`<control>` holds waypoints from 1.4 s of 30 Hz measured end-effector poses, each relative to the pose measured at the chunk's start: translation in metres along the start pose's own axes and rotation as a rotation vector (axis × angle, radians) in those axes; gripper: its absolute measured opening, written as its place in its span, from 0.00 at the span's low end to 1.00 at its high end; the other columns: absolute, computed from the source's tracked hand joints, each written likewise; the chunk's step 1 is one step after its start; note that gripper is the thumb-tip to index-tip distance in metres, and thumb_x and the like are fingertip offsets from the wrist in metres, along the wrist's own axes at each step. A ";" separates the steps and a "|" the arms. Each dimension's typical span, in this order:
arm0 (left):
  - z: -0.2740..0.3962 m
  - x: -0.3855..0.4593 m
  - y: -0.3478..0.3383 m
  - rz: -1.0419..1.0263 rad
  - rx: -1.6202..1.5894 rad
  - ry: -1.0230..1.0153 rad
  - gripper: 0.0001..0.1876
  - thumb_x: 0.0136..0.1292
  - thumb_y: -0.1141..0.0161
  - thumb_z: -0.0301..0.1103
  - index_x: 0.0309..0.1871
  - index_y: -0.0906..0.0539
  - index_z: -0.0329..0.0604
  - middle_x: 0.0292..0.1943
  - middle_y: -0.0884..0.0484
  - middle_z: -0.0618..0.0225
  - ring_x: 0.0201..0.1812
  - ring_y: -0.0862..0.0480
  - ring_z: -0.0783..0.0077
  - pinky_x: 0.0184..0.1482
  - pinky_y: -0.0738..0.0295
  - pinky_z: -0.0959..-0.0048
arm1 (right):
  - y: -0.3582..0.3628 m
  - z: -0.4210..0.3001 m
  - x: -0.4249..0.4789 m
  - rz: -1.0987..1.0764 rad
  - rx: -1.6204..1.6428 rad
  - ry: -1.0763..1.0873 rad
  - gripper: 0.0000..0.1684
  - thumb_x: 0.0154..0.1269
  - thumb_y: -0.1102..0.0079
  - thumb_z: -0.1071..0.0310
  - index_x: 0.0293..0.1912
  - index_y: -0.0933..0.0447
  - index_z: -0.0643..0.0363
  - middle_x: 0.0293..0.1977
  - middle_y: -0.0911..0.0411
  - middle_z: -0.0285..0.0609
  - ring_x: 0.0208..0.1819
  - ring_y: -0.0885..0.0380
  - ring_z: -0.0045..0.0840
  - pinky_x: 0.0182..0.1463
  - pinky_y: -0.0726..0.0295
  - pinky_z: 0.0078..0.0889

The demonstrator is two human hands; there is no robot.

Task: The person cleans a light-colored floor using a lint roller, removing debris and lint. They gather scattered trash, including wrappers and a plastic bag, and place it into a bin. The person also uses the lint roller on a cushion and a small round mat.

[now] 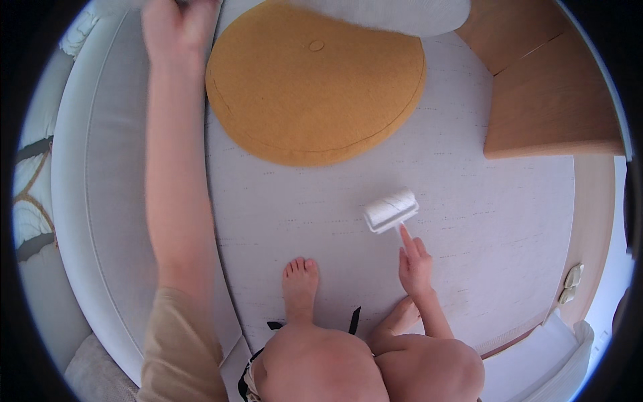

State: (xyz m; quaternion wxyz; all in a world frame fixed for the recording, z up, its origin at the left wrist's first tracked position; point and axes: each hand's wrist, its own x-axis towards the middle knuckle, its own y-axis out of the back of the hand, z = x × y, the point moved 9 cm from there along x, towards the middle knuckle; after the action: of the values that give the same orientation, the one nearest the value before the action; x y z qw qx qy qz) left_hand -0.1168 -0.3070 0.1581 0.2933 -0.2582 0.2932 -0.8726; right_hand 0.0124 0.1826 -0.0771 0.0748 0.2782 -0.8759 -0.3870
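Note:
My right hand (416, 265) is closed around the handle of a white lint roller (392, 210), its index finger stretched along the handle. The roller's sheet-wrapped head is over the light grey rug (311, 201), below a round mustard-yellow cushion (316, 95) with a button in its middle. My left arm reaches up along the grey sofa. At the top edge of the picture is my left hand (178, 25), blurred and partly cut off, so what its fingers do is hidden.
The grey sofa (120, 176) runs along the left. Wooden furniture (552, 100) stands at the upper right, a pale grey rounded thing (397, 15) at the top. Slippers (571, 284) lie at the right, near white fabric (532, 362). My bare feet rest on the rug.

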 end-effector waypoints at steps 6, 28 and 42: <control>-0.161 -0.169 0.129 0.462 -0.082 0.584 0.26 0.67 0.48 0.23 0.68 0.39 0.38 0.66 0.35 0.60 0.66 0.33 0.60 0.67 0.33 0.56 | -0.018 -0.029 0.033 -0.073 -0.085 0.058 0.33 0.59 0.49 0.81 0.65 0.33 0.54 0.27 0.32 0.47 0.24 0.29 0.40 0.27 0.28 0.40; -0.148 -0.283 0.141 0.706 0.038 0.695 0.48 0.61 0.35 0.41 0.73 0.59 0.43 0.63 0.35 0.59 0.64 0.32 0.56 0.58 0.27 0.45 | -0.003 -0.037 0.039 -0.069 0.156 0.004 0.33 0.59 0.48 0.82 0.65 0.33 0.58 0.25 0.32 0.47 0.24 0.32 0.35 0.29 0.30 0.35; -0.067 -0.080 -0.002 0.363 0.293 0.446 0.25 0.66 0.47 0.33 0.65 0.38 0.36 0.64 0.34 0.53 0.65 0.32 0.51 0.58 0.24 0.50 | -0.003 -0.034 0.067 -0.217 -0.376 0.297 0.35 0.55 0.46 0.78 0.65 0.32 0.51 0.31 0.30 0.44 0.18 0.27 0.34 0.20 0.25 0.35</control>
State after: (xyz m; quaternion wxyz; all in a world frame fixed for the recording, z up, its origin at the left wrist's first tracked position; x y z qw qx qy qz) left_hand -0.1038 -0.2283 0.0909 0.4066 0.0409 0.2628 -0.8740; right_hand -0.0307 0.1224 -0.0619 0.2110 0.4057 -0.7331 -0.5035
